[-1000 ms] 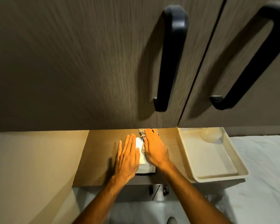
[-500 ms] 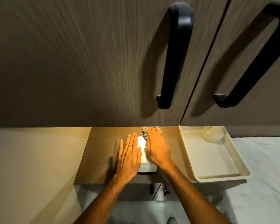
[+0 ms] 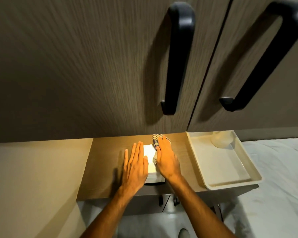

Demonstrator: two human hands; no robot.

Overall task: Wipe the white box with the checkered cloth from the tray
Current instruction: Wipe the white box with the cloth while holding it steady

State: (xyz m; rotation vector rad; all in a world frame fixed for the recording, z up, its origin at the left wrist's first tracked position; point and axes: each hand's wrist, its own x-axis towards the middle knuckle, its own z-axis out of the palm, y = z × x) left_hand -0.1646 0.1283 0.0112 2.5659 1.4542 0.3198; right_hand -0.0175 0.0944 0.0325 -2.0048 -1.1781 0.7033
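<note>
The white box [image 3: 150,152] lies on a small wooden table [image 3: 103,169], lit from above. My left hand [image 3: 135,166] rests flat on the box's left side, fingers straight and close together. My right hand [image 3: 167,159] lies flat on the checkered cloth [image 3: 155,139], pressing it onto the right part of the box. The cloth shows beyond my fingertips and along the hand's left edge; the rest is hidden under my palm. The cream tray [image 3: 230,183] stands at the table's right end.
A pale rounded object [image 3: 221,139] sits in the tray's far corner. Dark cabinet doors with black handles [image 3: 177,57] hang close above the table's back. A beige wall [image 3: 33,177] is on the left, white bedding [image 3: 279,186] on the right.
My right hand with the cloth has slid slightly away from me along the box. My left hand has stayed on the box.
</note>
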